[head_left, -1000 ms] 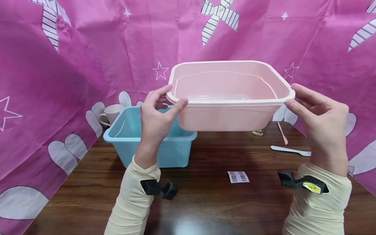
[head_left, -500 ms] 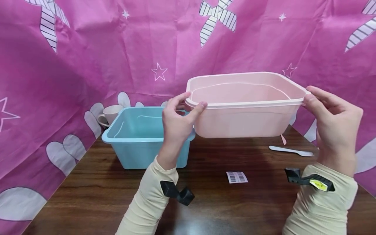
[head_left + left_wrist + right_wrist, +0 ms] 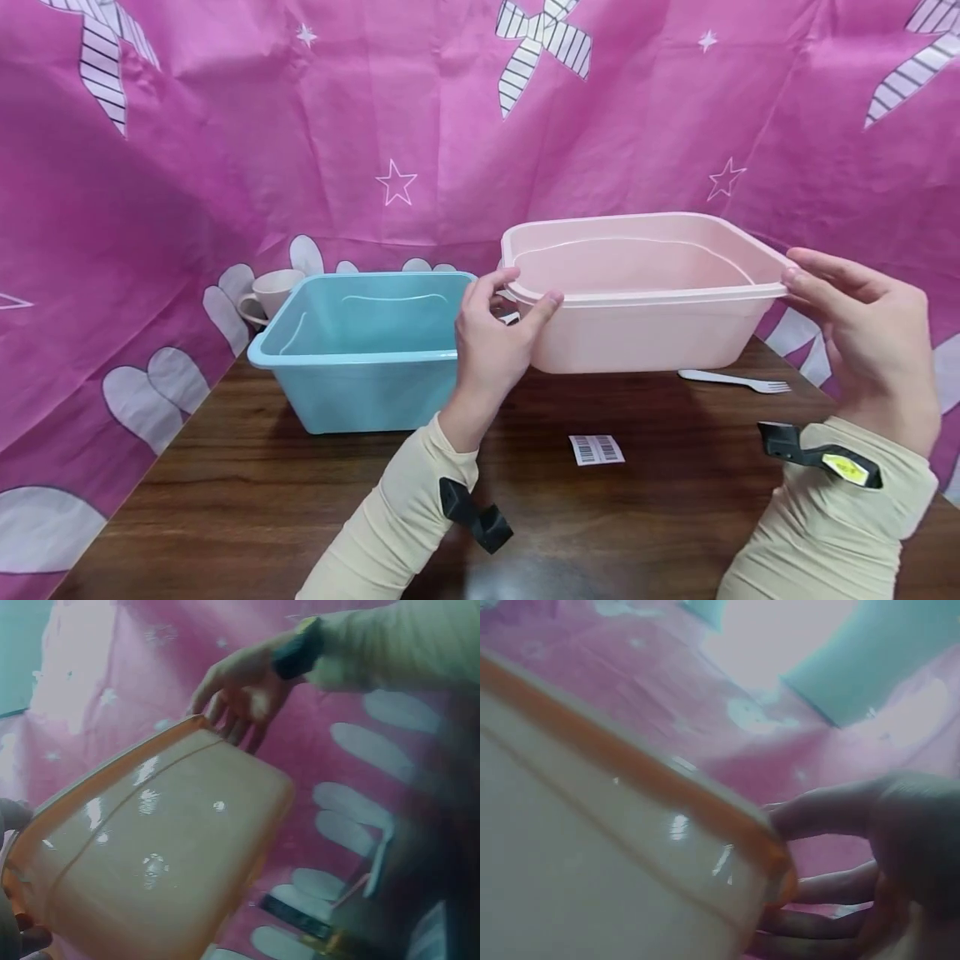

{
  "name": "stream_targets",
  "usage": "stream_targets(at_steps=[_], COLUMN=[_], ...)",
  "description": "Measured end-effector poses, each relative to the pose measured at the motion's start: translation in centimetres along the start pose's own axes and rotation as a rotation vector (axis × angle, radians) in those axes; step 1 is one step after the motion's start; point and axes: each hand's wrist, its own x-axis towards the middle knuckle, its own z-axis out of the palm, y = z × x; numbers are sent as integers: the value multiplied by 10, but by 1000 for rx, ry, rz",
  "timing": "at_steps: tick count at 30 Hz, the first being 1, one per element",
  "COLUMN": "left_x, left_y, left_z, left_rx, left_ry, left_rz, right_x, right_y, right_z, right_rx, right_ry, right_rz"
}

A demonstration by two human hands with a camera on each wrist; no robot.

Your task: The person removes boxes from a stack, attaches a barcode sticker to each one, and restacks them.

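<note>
Between our two sets of fingers we have the pink tub, mouth up and a little tilted. The left hand pinches its rim at the near left corner, thumb toward us; the right hand pinches the near right corner.

As for progress, we judge the lifting done: the tub looks clear of the table. Setting it down seems to be what is left. The blue tub stands on the table, to the left of our left fingers and partly behind that hand. The fork lies below and left of our right fingers, and the cup is far left of the left ones, beyond the blue tub.

Of writing, we find a label lying below and between our fingers, with two barcodes but no words we can read. The yellow tag below our right fingers carries marks too small for us. We see no brand.
</note>
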Motion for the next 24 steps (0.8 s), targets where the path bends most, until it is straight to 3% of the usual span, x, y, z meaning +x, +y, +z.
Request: stream_targets(at_steps=[8,11,15,17,19,24], left_x=[-23,-29,-36,-40,-43,-54], left_y=[-10,-15,-22,-25,-29,-41], left_z=[15,17,19,20,21,24], left_rx=[86,87,97,96,92,61], left_ry=[-1,-7,-18,-22,-23,-38], left_rz=[44,39,6,-11,-17,-24], right_x=[-1,-1,-2,-2,-2,-1], right_y=[0,0,0,0,0,2], right_z=[-40,-48,-55,-57,-59,-67], right_rx=[-95,-294,-751,-920,-1004,-1030], right_ry=[-97,-102,-111,-123,-136,-177], right_rz=[194,257,293,293,303,343])
